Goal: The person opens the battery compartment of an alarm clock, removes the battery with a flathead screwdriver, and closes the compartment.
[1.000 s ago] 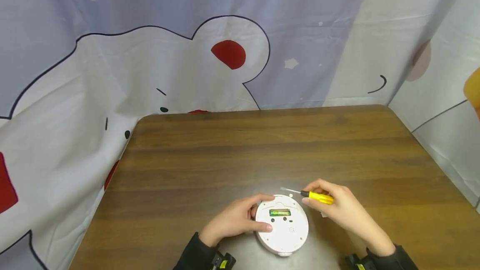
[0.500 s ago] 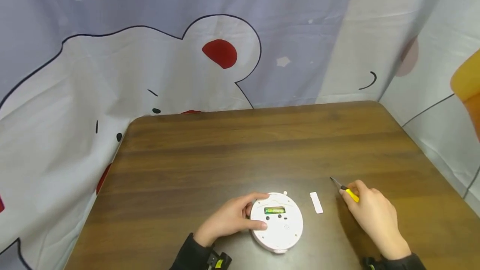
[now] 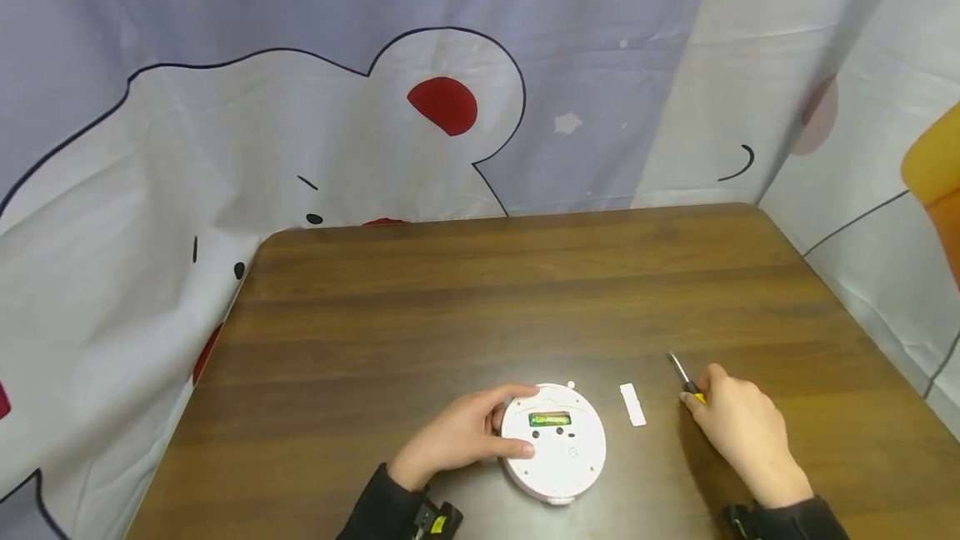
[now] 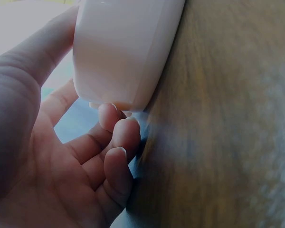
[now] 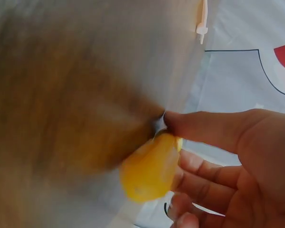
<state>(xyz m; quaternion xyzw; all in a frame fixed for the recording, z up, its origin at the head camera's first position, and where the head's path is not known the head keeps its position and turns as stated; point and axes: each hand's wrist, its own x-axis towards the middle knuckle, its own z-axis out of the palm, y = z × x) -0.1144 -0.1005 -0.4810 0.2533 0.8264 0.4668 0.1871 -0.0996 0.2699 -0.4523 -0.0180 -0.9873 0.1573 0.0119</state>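
Disc [image 3: 558, 465] lies on the counter [image 3: 450, 298], left hand [image 3: 471, 433] gripping its edge. Battery [image 3: 550, 419] already in, exposed; strip [image 3: 633, 404] beside the disc, probably the cover, not fitted. Right hand [image 3: 742, 423] has fingers pinching the screwdriver [image 3: 678, 368], well apart from the disc.

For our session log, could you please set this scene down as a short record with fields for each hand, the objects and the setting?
Left hand: grips the left edge of the round white device, thumb on top
Right hand: holds the yellow-handled screwdriver, metal tip toward the table's far side
Device: flat on the table, green battery showing in its recess
White strip: on the table, between device and right hand
Setting: wood-look table, printed cloth behind
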